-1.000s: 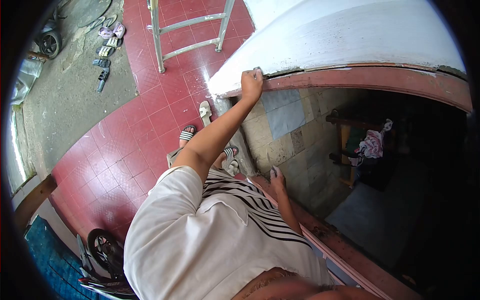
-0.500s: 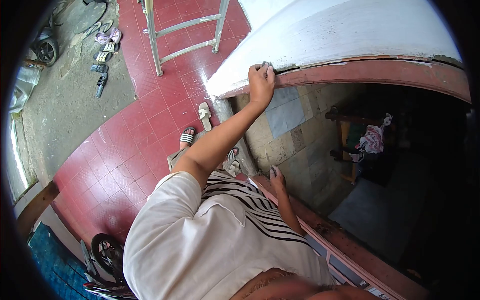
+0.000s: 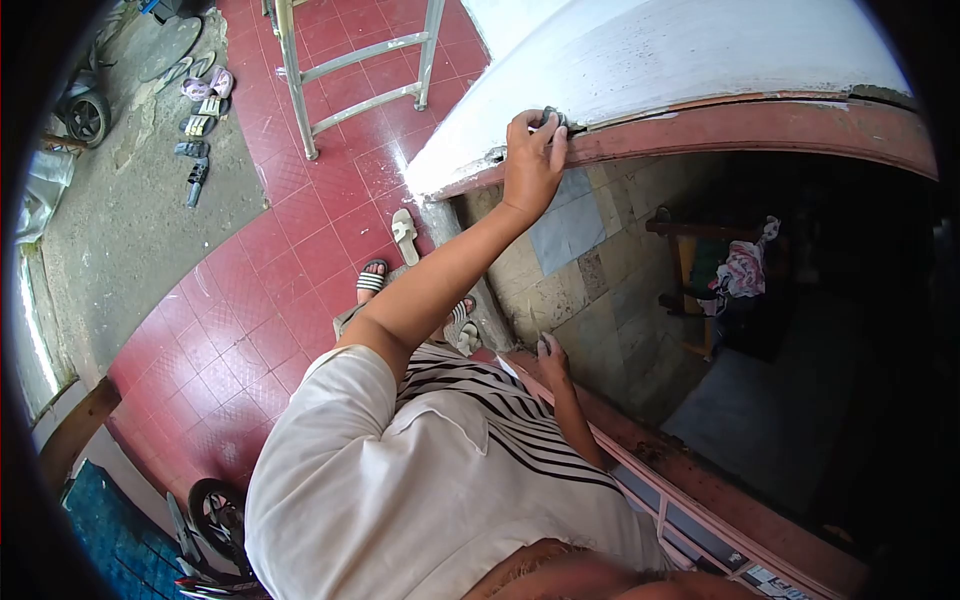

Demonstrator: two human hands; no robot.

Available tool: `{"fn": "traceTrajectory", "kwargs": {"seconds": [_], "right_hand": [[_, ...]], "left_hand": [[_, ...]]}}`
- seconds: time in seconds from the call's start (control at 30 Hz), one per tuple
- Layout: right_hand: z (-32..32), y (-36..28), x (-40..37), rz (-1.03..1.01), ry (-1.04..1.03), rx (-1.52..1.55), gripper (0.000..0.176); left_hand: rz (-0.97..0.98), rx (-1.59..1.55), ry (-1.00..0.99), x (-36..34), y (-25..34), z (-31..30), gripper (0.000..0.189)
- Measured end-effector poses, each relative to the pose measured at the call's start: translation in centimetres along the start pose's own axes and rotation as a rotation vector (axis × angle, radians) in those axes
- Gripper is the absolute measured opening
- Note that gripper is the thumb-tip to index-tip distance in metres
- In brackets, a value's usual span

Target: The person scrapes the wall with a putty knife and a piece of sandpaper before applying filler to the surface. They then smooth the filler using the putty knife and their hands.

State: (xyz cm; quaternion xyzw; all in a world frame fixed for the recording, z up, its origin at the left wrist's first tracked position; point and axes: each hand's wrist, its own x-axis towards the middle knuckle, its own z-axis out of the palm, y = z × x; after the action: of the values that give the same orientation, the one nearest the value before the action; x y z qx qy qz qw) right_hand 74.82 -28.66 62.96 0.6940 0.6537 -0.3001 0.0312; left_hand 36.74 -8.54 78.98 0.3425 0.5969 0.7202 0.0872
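Note:
My left hand (image 3: 535,165) reaches up to the seam between the white wall (image 3: 640,70) and the reddish-brown door frame (image 3: 700,138). Its fingers are closed on a small dark grey lump (image 3: 552,117), which looks like putty, at the frame's edge. A dark gap runs along the seam to the right of the fingers. Lower down, near the frame's other side, my right hand (image 3: 553,360) is closed around a thin narrow blade (image 3: 534,320) that points away from me. The handle is hidden in the fingers, with something grey at the thumb.
A metal ladder (image 3: 360,70) stands on the red tiles (image 3: 220,330). Several sandals (image 3: 200,120) lie on the concrete to the left. A pale slipper (image 3: 404,236) lies near my feet. Inside the dark doorway, cloth (image 3: 742,268) hangs on a wooden rack. A motorcycle wheel (image 3: 215,515) shows lower left.
My left hand has shifted slightly right along the seam, and more of the grey lump shows. The narrow blade in my right hand is now plainer to see.

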Motion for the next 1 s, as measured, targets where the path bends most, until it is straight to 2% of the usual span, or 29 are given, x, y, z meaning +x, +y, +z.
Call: {"fn": "traceTrajectory", "kwargs": {"seconds": [0.1,0.17,0.27,0.33,0.37,0.43,0.53,0.67,0.83,0.9,1.0], "right_hand": [[0.7,1.7,0.2,-0.008,0.000,0.009,0.035],[0.2,0.9,-0.4,-0.025,0.002,0.057,0.036],[0.1,0.8,-0.7,0.029,-0.022,0.013,0.037],[1.1,2.7,-0.1,-0.040,-0.017,0.001,0.037],[0.5,1.5,-0.6,-0.039,-0.017,-0.001,0.037],[-0.5,0.2,-0.8,0.046,-0.041,-0.044,0.037],[-0.3,0.4,-0.5,0.038,-0.012,0.024,0.037],[-0.3,-0.2,-0.8,0.080,-0.043,0.056,0.037],[0.1,0.9,-0.7,-0.056,0.004,0.031,0.036],[-0.1,1.0,-0.9,-0.025,-0.015,0.038,0.036],[0.7,2.2,-0.3,-0.023,-0.032,0.051,0.038]], "left_hand": [[-0.099,0.067,-0.008,0.2,-2.8,0.0,0.025],[-0.100,0.114,0.008,0.6,-2.3,-0.3,0.026],[0.061,0.004,-0.017,0.2,0.5,-0.2,0.025],[0.058,-0.010,-0.011,0.3,1.2,-0.3,0.025],[0.061,-0.028,0.000,0.2,1.3,-0.2,0.024],[0.049,-0.020,0.015,0.3,0.1,-0.3,0.024],[-0.059,0.060,-0.007,0.3,-0.8,-0.1,0.024],[0.094,-0.030,-0.017,1.0,4.2,-0.1,0.024],[0.020,-0.032,0.004,0.6,1.2,-0.3,0.025],[-0.014,0.060,-0.014,0.4,-0.1,-0.3,0.024],[0.073,-0.020,0.001,1.0,3.6,-0.3,0.023]]}}
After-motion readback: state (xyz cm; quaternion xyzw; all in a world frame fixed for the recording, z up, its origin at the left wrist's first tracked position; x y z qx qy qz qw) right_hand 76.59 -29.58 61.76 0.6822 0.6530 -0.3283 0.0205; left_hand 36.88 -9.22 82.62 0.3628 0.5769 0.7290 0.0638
